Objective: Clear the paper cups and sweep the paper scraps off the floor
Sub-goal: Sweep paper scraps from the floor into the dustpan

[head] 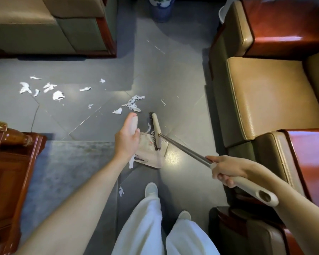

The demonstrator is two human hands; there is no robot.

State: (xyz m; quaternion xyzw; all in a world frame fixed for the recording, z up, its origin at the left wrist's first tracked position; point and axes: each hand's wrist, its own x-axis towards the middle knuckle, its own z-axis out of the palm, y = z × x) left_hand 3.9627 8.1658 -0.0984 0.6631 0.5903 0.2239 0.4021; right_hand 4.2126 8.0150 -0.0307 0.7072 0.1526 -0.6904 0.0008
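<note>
Trouser leg [142, 227]: stray scrap [121, 191] beside it, behind dustpan [151, 155], easily missed. Left hand [126, 142] grasps pan handle, right hand [225, 170] clenched round broom [156, 131]; hard stroke may flick scraps [133, 104] past pan.

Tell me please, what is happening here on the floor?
A person is sweeping. The right hand grips the long beige-and-metal broom, whose bristle head lies at the mouth of the beige plastic dustpan. The left hand holds the pan's upright handle. A few white paper scraps lie just beyond the broom, and more are scattered farther left on the grey tiled floor. No paper cups are in view.
</note>
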